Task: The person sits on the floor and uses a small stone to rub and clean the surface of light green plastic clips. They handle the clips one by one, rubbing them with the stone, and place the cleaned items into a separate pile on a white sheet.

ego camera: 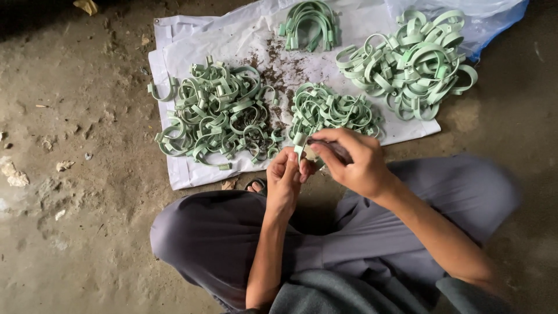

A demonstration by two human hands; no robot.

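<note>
My left hand (285, 177) pinches one end of a pale green plastic clamp (300, 145) just above my crossed legs. My right hand (351, 160) grips a dark thin tool (325, 143) and presses it against the same clamp. Both hands meet at the near edge of a white sheet (186, 168). On the sheet lie heaps of the same green clamps: a tangled heap (218, 113) to the left, a smaller heap (331, 107) right behind my hands, a big heap (410, 64) at the far right, and a small neat bundle (308, 23) at the back.
Brown crumbs (279, 64) are scattered over the middle of the sheet. A clear plastic bag with a blue edge (494, 17) lies at the back right. Rough concrete floor (70, 203) with small stones surrounds the sheet. My grey trousers (215, 232) fill the foreground.
</note>
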